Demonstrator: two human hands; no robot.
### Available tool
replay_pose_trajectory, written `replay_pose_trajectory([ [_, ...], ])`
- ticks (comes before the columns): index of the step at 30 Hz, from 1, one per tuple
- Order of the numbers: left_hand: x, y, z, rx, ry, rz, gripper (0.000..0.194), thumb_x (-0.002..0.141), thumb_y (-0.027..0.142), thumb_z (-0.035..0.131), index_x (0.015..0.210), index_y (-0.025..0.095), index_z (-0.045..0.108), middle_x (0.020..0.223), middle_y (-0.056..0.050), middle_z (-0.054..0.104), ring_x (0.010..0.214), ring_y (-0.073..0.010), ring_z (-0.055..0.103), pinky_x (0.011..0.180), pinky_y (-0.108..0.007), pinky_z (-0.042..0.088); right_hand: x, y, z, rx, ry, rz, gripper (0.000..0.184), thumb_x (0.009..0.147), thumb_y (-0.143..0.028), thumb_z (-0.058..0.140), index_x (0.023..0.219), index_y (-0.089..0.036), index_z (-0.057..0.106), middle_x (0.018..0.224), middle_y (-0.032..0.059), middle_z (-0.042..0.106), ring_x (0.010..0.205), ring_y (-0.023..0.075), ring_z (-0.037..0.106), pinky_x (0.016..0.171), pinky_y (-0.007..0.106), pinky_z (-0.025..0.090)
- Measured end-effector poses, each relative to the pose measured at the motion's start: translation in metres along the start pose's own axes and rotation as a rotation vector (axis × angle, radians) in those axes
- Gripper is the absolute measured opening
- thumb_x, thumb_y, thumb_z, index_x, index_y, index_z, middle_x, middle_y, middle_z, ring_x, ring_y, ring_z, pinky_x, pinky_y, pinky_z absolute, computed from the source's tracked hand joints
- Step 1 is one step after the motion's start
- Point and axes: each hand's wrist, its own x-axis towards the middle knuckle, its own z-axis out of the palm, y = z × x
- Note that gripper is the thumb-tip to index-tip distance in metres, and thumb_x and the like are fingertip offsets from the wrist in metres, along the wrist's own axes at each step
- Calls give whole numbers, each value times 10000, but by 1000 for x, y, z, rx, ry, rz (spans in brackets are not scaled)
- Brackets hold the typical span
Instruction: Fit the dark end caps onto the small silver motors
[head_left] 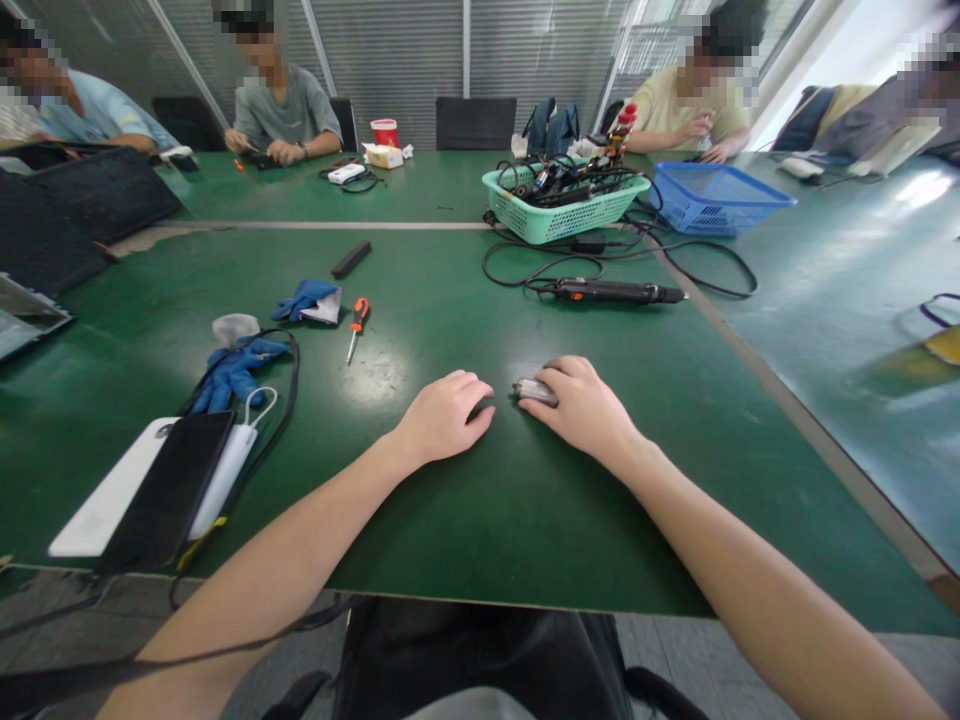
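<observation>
Both my hands rest on the green table [465, 520], close together. My left hand [444, 415] lies palm down with fingers curled loosely; whether anything is under it I cannot make out. My right hand [581, 405] is closed over a small silvery-grey object [534, 391] whose end sticks out toward the left hand. An orange-handled screwdriver [357, 326] lies on the table ahead and to the left, apart from both hands.
Blue gloves [236, 368] and a phone on a white power bank [161, 488] lie at left. A black electric screwdriver [619, 292] with its cable lies ahead, behind it a green basket [562, 215] and a blue basket [716, 200]. Several people sit around the far table.
</observation>
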Motion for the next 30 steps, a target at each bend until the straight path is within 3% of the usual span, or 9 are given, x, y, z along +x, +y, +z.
replay_pose_trajectory([
  [4, 1, 3, -3, -17, 47, -12, 212, 955, 312, 562, 1108, 176, 616, 1033, -89, 622, 998, -240, 592, 875, -389, 534, 0, -30, 12, 102, 32, -152, 244, 960, -399, 628, 1075, -199, 706, 1190, 150, 644, 1186, 320, 567, 989, 451, 541],
  [9, 3, 2, -1, -55, -4, 24, 262, 967, 333, 577, 1176, 176, 600, 1122, -95, 610, 1041, -243, 585, 944, -410, 524, -2, -28, 5, 154, 58, -215, 406, 948, -396, 631, 1295, -186, 627, 1302, 146, 644, 1288, 328, 546, 1075, 483, 504],
  [13, 4, -1, 2, -53, -14, 21, 249, 985, 321, 565, 1189, 183, 601, 1127, -89, 610, 1048, -239, 585, 950, -411, 520, -1, -13, -6, 163, 37, -156, 394, 964, -321, 550, 1317, -159, 610, 1327, 142, 651, 1275, 306, 572, 1077, 447, 497],
  [17, 5, -1, 3, -48, -3, 11, 227, 975, 306, 573, 1169, 192, 605, 1105, -84, 618, 1038, -241, 589, 935, -417, 524, 1, 6, -10, 108, -28, -64, 332, 1000, -240, 422, 1225, -156, 651, 1195, 135, 699, 1142, 284, 631, 1014, 422, 505],
  [22, 4, 1, 2, -28, 5, -18, 213, 967, 294, 573, 1142, 180, 614, 1090, -85, 624, 1028, -237, 594, 917, -401, 527, 2, 20, -13, 70, -76, 30, 246, 937, -267, 526, 1107, -173, 677, 1062, 124, 707, 1014, 284, 644, 905, 390, 505],
  [30, 3, -1, 3, -11, 29, -75, 227, 971, 301, 576, 1160, 187, 631, 1092, -81, 633, 1031, -231, 606, 917, -394, 527, -3, 18, -29, 12, -212, 82, 216, 840, -265, 603, 1027, -181, 669, 934, 95, 659, 831, 242, 636, 770, 335, 472],
])
